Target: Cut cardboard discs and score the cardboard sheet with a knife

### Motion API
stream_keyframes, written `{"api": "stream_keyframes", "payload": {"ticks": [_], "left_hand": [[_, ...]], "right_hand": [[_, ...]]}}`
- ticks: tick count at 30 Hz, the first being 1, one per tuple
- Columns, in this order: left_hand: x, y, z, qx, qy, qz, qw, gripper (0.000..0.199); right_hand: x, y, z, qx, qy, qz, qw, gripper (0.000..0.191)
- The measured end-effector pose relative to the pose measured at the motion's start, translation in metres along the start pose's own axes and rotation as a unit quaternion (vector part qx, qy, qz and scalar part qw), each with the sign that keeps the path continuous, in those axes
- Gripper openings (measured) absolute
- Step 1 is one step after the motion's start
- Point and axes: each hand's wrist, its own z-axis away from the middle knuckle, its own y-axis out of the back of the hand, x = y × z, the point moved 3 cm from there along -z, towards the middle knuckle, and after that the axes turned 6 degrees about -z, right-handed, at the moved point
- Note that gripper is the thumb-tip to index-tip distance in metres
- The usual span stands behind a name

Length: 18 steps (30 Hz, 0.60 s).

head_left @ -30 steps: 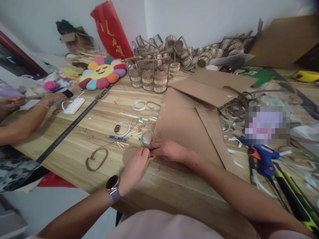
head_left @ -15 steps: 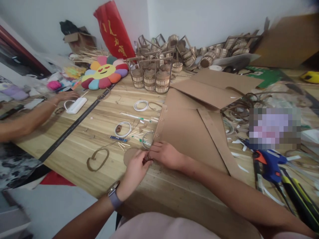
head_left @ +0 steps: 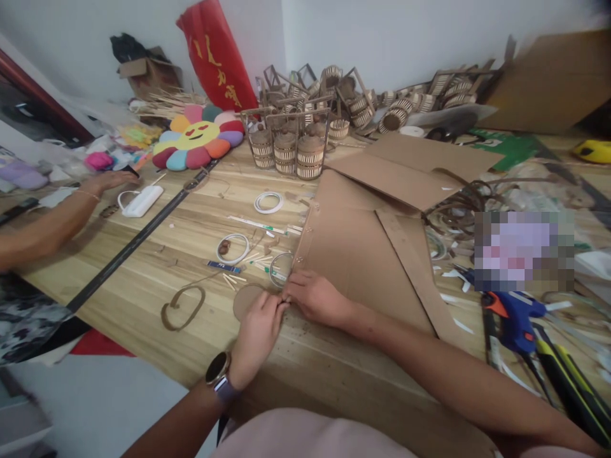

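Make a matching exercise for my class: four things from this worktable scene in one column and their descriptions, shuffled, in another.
Things:
1. left hand
2. glue gun
3. flower cushion
4. cardboard disc

Descriptions:
A. yellow centre, coloured petals
B. flat, round and brown
C. below it, a watch on the wrist
D. mainly blue, with an orange part

Right pairs: 1-C, 2-D, 3-A, 4-B

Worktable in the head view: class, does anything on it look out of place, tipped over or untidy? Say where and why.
Yes. Towards the back, a small slatted basket lies on its side in a jumbled heap, while the handled basket set before it stands upright. White scraps lie strewn near the blue glue gun.
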Motion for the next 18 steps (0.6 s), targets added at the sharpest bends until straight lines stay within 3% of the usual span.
{"api": "stream_keyframes", "payload": {"ticks": [5,10,14,18], "left_hand": [[0.003,0.000,0.000,-0.013,-0.042,-0.081,0.996,0.031],[0.004,0.000,-0.002,-0.014,-0.085,-0.108,0.990,0.026],[0.004,-0.002,-0.001,0.020,-0.106,-0.080,0.991,0.027],[0.002,-0.003,-0.003,0.018,-0.092,-0.049,0.994,0.027]], "right_hand": [[0.007,0.015,0.001,-0.020,0.049,-0.032,0.998,0.012],[0.008,0.014,0.001,-0.028,0.044,-0.007,0.999,0.021],[0.002,0.008,0.003,-0.039,0.032,0.029,0.998,0.025],[0.001,0.006,0.004,-0.039,0.007,0.054,0.998,0.020]]}}
